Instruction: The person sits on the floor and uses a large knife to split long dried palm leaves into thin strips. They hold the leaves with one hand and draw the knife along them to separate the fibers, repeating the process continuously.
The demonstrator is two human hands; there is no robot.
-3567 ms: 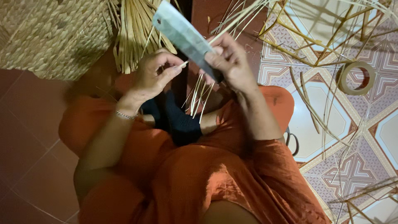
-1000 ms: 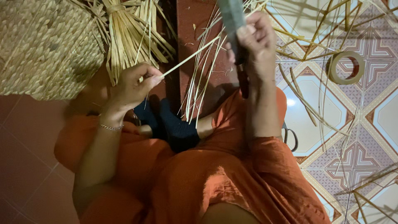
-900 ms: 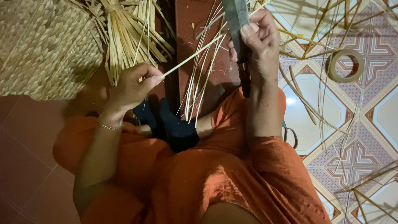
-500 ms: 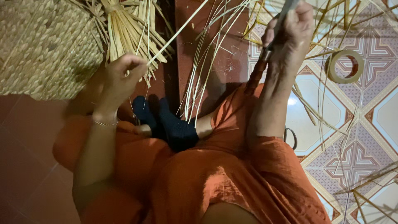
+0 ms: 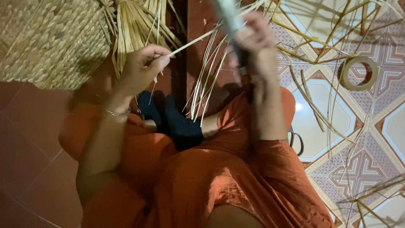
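My left hand (image 5: 141, 69) pinches the near end of a thin pale cane strip (image 5: 192, 42) that runs up and right toward my right hand. My right hand (image 5: 253, 40), blurred, is closed around the dark handle of a broad-bladed knife (image 5: 228, 12) whose grey blade points up to the top edge. Several loose pale strips (image 5: 206, 80) hang between my hands above my dark-socked feet (image 5: 177, 122). I sit cross-legged in orange clothes, with a thin bracelet on my left wrist.
A woven straw mat (image 5: 46, 40) with loose strip ends lies at upper left. A roll of tape (image 5: 358, 71) sits on the patterned tiles at right among scattered cane strips (image 5: 312, 101). A dark scissor handle (image 5: 295, 141) shows by my right knee.
My right hand with the knife rose to the top edge half a second ago and has come back down and left. The left hand keeps pinching the strip's end.
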